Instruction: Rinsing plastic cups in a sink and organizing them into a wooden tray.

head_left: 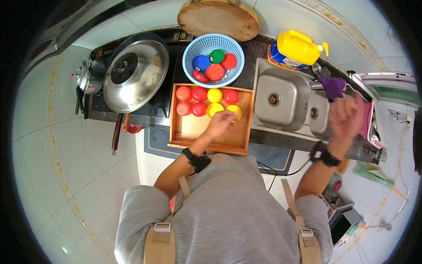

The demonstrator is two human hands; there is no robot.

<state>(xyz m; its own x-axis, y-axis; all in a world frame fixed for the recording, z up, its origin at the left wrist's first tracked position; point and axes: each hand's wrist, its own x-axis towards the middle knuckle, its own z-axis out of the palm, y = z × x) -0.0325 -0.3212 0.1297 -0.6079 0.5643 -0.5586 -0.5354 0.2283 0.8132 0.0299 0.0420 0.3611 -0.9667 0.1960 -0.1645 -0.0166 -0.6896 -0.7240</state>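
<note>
A shallow wooden tray point(211, 143) lies in front of me, with small round plastic cups in two rows along its far part. Several are red, such as the red cup point(231, 96); three are yellow. My left hand point(222, 123) reaches over the tray, its fingers closed at the near rim of the yellow cup point(234, 111) at the right end of the nearer row. Fingers partly cover that cup. My right hand point(346, 112) is raised over the right side of the sink, near a purple cloth point(333, 87); motion smears its fingers.
Beyond the tray stands a blue colander point(189, 64) holding blue, green and red plastic pieces. A large lidded pan point(145, 88) and a pot point(90, 77) occupy the stove at left. Right are a steel double sink point(279, 125) and yellow jug point(299, 47). A round wooden board point(218, 20) leans behind.
</note>
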